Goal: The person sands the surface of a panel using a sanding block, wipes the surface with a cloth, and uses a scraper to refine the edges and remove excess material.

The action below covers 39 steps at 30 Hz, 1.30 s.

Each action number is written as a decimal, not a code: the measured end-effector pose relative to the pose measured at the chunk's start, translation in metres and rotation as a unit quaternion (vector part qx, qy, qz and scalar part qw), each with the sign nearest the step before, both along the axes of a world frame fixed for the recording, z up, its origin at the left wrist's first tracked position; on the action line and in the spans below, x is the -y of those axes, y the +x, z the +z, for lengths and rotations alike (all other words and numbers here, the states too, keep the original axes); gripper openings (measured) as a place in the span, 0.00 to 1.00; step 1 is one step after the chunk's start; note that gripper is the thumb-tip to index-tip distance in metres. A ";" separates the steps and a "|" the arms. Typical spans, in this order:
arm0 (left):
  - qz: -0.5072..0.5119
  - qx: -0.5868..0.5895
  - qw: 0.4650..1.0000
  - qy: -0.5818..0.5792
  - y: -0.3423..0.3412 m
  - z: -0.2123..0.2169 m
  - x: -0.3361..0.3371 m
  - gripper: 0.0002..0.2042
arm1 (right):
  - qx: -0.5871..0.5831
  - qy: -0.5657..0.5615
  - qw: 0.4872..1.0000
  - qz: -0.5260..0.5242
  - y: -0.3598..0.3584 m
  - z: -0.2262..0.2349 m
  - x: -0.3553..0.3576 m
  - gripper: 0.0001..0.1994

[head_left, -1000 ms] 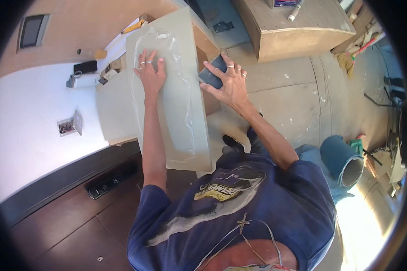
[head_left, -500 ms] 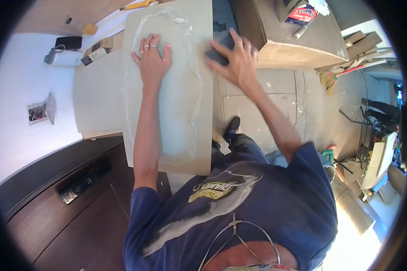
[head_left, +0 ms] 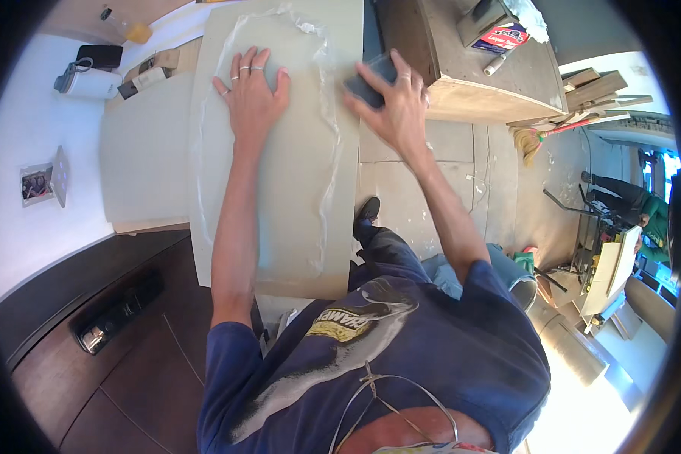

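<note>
The pale board (head_left: 295, 174) looks matt and smooth, with a glossy clear plastic film (head_left: 321, 91) over it. The dark sanding block (head_left: 369, 82) appears rough, the cabinet (head_left: 469, 76) raw wood.

L hand (head_left: 253, 97) flat, fingers spread, R hand (head_left: 398, 104) gripping, arms extended

Bare board (head_left: 295, 219) lies open below both hands; wooden bench (head_left: 469, 83) crowds the right.

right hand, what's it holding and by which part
The right hand grips a dark sanding block from above, fingers draped over its top, at the right edge of the pale panel. The left hand holds nothing; it lies flat on the panel.
</note>
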<state>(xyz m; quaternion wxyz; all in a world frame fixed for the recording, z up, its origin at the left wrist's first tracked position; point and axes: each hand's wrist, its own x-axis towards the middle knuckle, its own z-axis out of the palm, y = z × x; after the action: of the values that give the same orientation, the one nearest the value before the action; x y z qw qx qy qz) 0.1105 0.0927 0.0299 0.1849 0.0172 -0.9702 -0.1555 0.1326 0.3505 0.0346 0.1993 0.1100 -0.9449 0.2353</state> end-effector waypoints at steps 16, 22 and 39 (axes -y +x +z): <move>0.007 0.018 1.000 -0.005 -0.007 0.004 -0.009 0.25 | 0.025 0.028 0.998 -0.048 -0.159 0.007 -0.003 0.32; 0.023 0.019 0.999 -0.018 -0.004 0.001 0.001 0.24 | -0.010 -0.021 0.999 0.039 -0.034 -0.008 0.000 0.29; 0.023 0.010 0.999 -0.027 -0.003 -0.001 0.002 0.24 | -0.051 -0.029 0.998 0.032 -0.078 -0.013 0.007 0.30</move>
<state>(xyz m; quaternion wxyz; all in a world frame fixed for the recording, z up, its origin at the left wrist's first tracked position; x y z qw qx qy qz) 0.1071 0.0908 0.0293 0.1791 0.0361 -0.9752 -0.1249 0.0542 0.3439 0.0217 0.2432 0.1461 -0.9223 0.2626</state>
